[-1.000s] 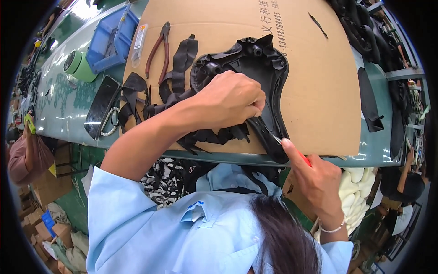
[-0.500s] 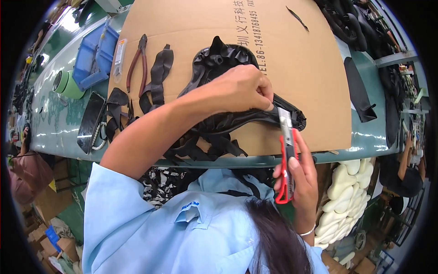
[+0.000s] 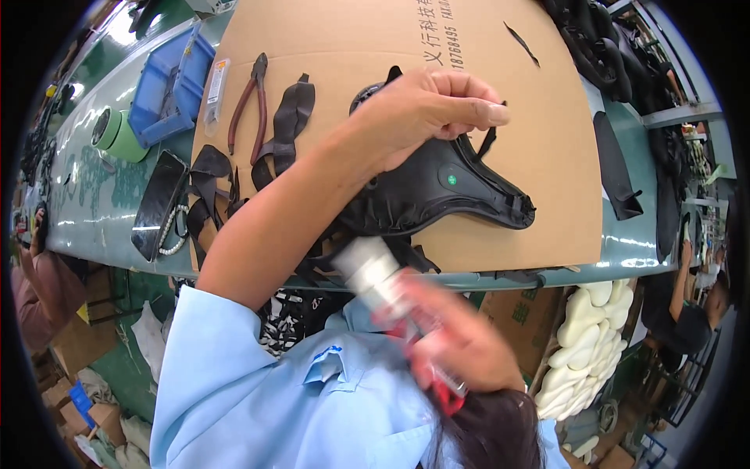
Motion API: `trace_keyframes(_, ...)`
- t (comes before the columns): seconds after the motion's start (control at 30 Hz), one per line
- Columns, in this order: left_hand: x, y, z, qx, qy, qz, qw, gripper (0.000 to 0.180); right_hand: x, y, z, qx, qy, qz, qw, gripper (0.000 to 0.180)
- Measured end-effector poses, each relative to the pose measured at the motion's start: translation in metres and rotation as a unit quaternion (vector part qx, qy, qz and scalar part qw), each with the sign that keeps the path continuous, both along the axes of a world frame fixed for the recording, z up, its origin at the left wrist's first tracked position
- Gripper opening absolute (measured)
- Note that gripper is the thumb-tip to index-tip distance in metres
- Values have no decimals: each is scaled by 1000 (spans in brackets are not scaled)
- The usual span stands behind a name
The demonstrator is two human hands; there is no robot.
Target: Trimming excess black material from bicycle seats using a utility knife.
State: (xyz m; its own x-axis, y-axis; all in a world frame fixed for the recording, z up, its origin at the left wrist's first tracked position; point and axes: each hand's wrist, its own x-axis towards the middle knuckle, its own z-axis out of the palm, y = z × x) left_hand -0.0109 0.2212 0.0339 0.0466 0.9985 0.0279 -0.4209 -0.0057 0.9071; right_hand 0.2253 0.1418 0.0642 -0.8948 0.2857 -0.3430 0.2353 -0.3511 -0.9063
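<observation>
A black bike saddle (image 3: 422, 191) lies on the cardboard sheet (image 3: 558, 141), its narrow nose to the right and a small green dot on its surface. Above it, my left hand (image 3: 441, 109) is closed, thumb and finger pinching a thin black strip (image 3: 488, 143) that hangs down by the saddle's edge; whether it is still joined there I cannot tell. My right hand (image 3: 469, 340), smeared by motion, grips a red utility knife (image 3: 410, 320) close to my body, its blade end pointing up and left. My left forearm hides part of the saddle's wide end.
Left of the saddle lie black offcuts (image 3: 291, 117), red-handled pliers (image 3: 250, 109) and a clear plastic case (image 3: 216, 92). Farther left are a blue bin (image 3: 168, 90), green tape (image 3: 121, 134) and a phone (image 3: 158, 205). White foam pads (image 3: 586, 352) are stacked at lower right.
My left hand has risen off the saddle's nose, pulling a black strip up. My right hand has swung the knife away from the nose, down and left toward my body.
</observation>
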Motion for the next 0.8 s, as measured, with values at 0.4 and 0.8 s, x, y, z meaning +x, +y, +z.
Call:
trace_keyframes(0.4,-7,-85,-11,-53,618,365,694,21,-40,113,-34,220,28,-310,925,32)
trace_keyframes(0.8,79,-57,-9,-107,522,247,809,35,2,112,-20,249,-65,-225,940,35)
